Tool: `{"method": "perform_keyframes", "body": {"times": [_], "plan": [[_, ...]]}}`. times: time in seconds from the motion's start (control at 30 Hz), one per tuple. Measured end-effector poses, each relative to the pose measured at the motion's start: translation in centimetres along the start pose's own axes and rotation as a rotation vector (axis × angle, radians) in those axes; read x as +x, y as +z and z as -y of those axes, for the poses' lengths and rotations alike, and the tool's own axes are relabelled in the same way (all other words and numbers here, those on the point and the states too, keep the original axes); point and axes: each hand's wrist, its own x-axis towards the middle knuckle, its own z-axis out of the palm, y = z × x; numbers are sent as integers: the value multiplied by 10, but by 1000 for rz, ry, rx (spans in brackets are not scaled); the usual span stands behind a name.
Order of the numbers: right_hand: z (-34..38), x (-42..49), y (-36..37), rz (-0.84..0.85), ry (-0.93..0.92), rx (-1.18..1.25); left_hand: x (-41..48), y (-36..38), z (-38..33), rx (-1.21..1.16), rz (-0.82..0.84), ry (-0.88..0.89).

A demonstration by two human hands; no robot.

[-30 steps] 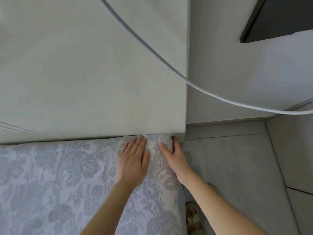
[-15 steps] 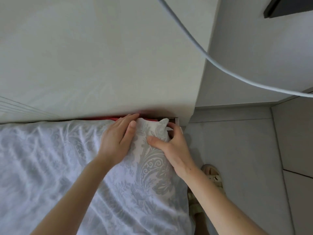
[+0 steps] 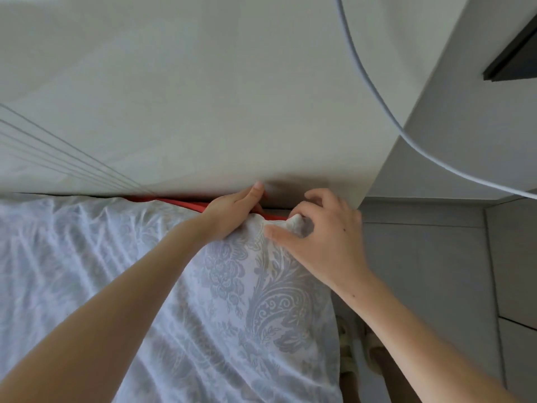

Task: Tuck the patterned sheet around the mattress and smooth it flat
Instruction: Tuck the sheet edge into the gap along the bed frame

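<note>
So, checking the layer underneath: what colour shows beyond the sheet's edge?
The strip is orange-red; head view shows it.

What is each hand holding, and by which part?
Both hold the white-and-grey patterned fabric sheet: the right hand pinches its bunched corner, the left hand grips its top edge.

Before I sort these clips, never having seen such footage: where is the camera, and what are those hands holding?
No machine here: a person wears a wide-angle camera on the head, looking forward and down, so the arms are their own. Below lies a bed under the patterned sheet, against a pale panel. At the bed's corner the left hand curls its fingers over the sheet's edge, and the right hand pinches the bunched corner between thumb and fingers. A red strip shows beside the sheet there, so this corner is not yet tucked. A grey cable hangs across the view, and a sandalled foot stands on the tiled floor at the right.
</note>
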Motion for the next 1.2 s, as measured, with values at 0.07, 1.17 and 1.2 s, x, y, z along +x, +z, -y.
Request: {"method": "perform_keyframes", "body": {"times": [0.07, 1.17, 1.2], "plan": [[9, 8, 1, -67, -145, -6, -3, -7, -1, -27, 40, -33], [22, -13, 9, 217, -9, 158, 0, -8, -1, -188, 106, 82], [19, -10, 10, 246, 20, 204, 1, -7, -1, -184, 100, 76]]}}
